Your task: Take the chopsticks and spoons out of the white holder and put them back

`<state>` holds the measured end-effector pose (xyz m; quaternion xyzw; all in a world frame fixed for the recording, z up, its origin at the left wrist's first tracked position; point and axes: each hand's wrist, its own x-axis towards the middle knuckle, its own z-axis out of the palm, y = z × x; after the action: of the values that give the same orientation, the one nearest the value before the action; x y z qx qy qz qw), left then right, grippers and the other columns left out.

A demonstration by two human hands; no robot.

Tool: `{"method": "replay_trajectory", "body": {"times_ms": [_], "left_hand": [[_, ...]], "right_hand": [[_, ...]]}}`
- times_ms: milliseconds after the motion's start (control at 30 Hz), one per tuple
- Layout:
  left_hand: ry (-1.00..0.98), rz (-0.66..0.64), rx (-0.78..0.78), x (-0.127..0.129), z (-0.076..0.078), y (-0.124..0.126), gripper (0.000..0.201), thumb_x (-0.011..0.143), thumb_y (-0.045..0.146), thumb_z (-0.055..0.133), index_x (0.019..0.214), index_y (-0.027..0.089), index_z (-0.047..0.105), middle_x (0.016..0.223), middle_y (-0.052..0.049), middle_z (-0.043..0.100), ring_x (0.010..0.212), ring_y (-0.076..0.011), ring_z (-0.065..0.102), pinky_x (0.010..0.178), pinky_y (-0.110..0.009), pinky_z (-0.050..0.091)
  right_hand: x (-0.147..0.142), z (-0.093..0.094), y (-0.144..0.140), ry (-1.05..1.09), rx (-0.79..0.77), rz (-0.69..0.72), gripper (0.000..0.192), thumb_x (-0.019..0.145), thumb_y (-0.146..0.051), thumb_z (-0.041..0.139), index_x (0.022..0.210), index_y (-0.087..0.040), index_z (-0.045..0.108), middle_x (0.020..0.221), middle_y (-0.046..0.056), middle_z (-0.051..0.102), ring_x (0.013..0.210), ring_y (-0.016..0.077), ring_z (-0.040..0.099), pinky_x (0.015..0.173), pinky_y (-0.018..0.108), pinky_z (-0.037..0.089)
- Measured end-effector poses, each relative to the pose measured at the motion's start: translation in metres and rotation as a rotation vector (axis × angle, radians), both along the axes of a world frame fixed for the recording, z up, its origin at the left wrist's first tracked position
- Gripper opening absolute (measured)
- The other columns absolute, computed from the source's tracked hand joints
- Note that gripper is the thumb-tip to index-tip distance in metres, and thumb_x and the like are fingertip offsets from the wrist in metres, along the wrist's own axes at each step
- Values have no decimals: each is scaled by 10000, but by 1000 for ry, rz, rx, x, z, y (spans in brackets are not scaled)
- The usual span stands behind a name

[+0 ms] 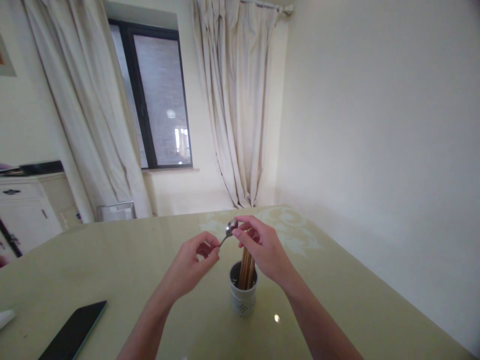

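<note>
Plainly unlabelled, the spoon point(229, 230) is pinched by the left hand point(193, 265); the right hand point(262, 247) grips chopsticks point(246, 270).

The chopsticks point(246, 270) stick up out of the white holder point(243, 297) and fill its top, so little room is left inside. All around the holder the surface point(337, 300) is bare. A phone point(75, 334) lies far off to the left. The wall point(375, 125) blocks the right side.
</note>
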<state>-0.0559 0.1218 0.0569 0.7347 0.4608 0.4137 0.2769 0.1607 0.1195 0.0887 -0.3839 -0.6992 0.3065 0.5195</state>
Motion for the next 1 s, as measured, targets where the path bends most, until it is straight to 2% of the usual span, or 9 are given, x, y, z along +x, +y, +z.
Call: {"method": "replay_trajectory", "body": {"times_ms": [133, 300, 433, 533, 667, 733, 833, 933, 1000], "left_hand": [[-92, -65, 26, 17, 5, -7, 229, 946, 432, 626, 968, 205, 653, 844, -35, 730, 794, -178, 699, 654, -249, 497], [-60, -64, -55, 18, -8, 0, 328, 940, 504, 624, 1059, 205, 686, 1030, -80, 761, 895, -203, 714, 769, -306, 561], [148, -133, -145, 17, -32, 9, 328, 908, 451, 664, 1131, 213, 702, 1184, -96, 755, 1063, -234, 705, 877, -332, 558], [193, -238, -255, 20, -42, 10, 372, 896, 414, 682, 1216, 223, 690, 1209, -79, 763, 1083, -232, 706, 894, -333, 546], [202, -274, -297, 22, -40, 8, 373, 887, 392, 680, 1214, 213, 689, 1159, -70, 778, 1009, -221, 722, 864, -320, 542], [219, -277, -302, 22, -38, 7, 338, 880, 397, 681, 1156, 205, 708, 1146, -70, 777, 987, -220, 724, 844, -313, 541], [221, -314, -296, 20, -38, 9, 320, 891, 429, 661, 1109, 205, 733, 1123, -63, 782, 985, -227, 722, 829, -304, 540], [235, -301, -263, 8, -44, 19, 358, 956, 478, 561, 1096, 212, 756, 1078, -57, 793, 980, -233, 714, 831, -303, 532], [307, -181, -229, -7, -53, 29, 385, 993, 464, 486, 1034, 197, 760, 1012, -63, 795, 932, -229, 712, 809, -302, 518]], "right_hand": [[1, 3, -3, 161, -34, 105, 179, 931, -385, 711, 945, -207, 699, 843, 9, 733, 701, 153, 685, 619, 259, 512], [19, 11, -3, 235, 43, -8, 233, 937, -432, 713, 927, -201, 686, 728, -9, 670, 663, 149, 633, 610, 259, 492], [33, 15, -1, 82, 43, -114, 235, 941, -435, 688, 920, -201, 699, 749, 0, 686, 669, 156, 630, 611, 267, 480], [30, 11, 4, -73, 2, -68, 194, 945, -373, 659, 873, -198, 704, 708, -12, 675, 659, 152, 625, 605, 256, 463], [15, -4, 11, -199, -72, 22, 126, 922, -259, 659, 817, -198, 692, 662, -29, 663, 623, 142, 632, 610, 244, 464], [9, -14, 14, -228, -139, 53, 59, 902, -196, 660, 858, -201, 699, 677, -29, 681, 604, 139, 641, 595, 234, 467], [6, -26, 18, -301, -210, 70, 160, 870, -111, 656, 982, -208, 717, 706, -29, 711, 586, 135, 656, 598, 226, 469], [6, -29, 19, -432, -163, -40, 176, 874, -124, 677, 1011, -219, 732, 720, -20, 731, 639, 151, 679, 657, 243, 465], [7, -26, 17, -537, -113, -156, 165, 877, -141, 696, 1009, -228, 744, 786, 2, 763, 754, 178, 707, 724, 266, 459]]}}
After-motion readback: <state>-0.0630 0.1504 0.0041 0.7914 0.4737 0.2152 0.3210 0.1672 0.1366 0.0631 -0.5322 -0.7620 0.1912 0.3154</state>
